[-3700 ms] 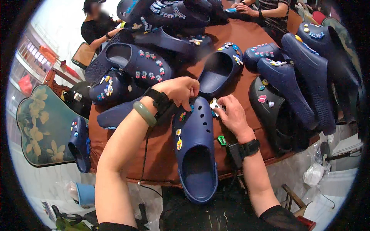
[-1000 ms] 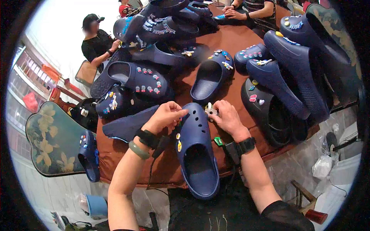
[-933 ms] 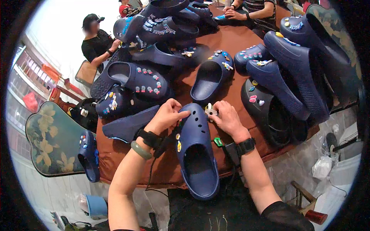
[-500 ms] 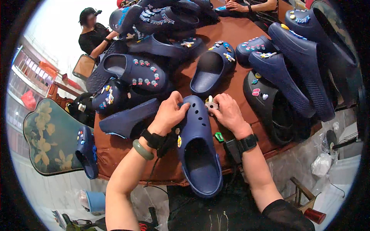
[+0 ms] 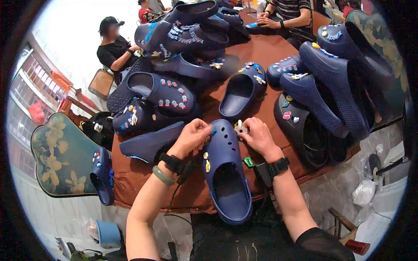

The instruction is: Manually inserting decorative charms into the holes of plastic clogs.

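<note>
A navy clog [image 5: 224,152] lies in front of me, its toe pointing away and its heel over the table's near edge. Several holes show along its upper, and small yellow-and-white charms [image 5: 207,165] sit on its left side. At the toe's left edge my left hand [image 5: 191,137] is closed in a pinch at a small blue charm [image 5: 213,131]. On the toe's other side, my right hand [image 5: 259,137] grips a small pale grey-and-white piece [image 5: 240,129] whose kind I cannot make out. Near my right wrist lies a small green piece [image 5: 248,162].
Navy clogs with charms [image 5: 174,93] are heaped on the left of the brown-covered table [image 5: 274,43]; more stand at the right beside a black clog [image 5: 300,126]. A decorated clog [image 5: 241,91] lies ahead. Two people [image 5: 115,48] [image 5: 289,15] work across the table.
The view has shifted slightly, so more of the far side shows. My left fingers are now at a blue charm beside the toe, and another charm shows on the clog's left side.
</note>
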{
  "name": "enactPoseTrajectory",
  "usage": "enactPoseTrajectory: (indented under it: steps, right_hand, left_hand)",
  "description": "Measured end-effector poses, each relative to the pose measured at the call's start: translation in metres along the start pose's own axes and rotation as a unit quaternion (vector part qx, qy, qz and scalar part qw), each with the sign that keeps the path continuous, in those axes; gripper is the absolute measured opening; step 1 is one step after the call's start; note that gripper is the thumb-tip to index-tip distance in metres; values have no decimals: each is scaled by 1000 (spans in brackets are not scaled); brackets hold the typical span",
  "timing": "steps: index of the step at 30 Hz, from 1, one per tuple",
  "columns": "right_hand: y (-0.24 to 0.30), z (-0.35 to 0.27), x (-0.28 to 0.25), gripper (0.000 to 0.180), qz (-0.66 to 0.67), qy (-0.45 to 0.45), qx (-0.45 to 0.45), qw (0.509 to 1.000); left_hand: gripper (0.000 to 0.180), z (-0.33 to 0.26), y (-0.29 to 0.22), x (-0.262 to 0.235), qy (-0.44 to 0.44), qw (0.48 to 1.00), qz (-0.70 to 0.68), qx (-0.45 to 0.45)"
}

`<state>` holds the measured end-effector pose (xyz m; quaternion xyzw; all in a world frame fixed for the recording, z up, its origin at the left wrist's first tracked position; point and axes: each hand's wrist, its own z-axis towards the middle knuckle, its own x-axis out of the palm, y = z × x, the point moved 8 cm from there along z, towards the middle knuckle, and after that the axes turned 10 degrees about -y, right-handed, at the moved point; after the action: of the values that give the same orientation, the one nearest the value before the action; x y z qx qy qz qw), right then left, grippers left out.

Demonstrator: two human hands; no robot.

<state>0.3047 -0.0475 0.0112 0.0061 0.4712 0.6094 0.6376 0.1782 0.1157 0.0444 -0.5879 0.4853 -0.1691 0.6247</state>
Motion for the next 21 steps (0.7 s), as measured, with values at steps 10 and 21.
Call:
enactPoseTrajectory:
  steps: [10,21]
  right_hand:
    - [3,0,1,29,-8,-9,-18,1000]
    - [12,3,-13,19,21,-27,23,999]
  left_hand:
    - [27,18,-25,17,-16,926,320,197]
    - [32,-13,2,-12,-13,998,-49,46]
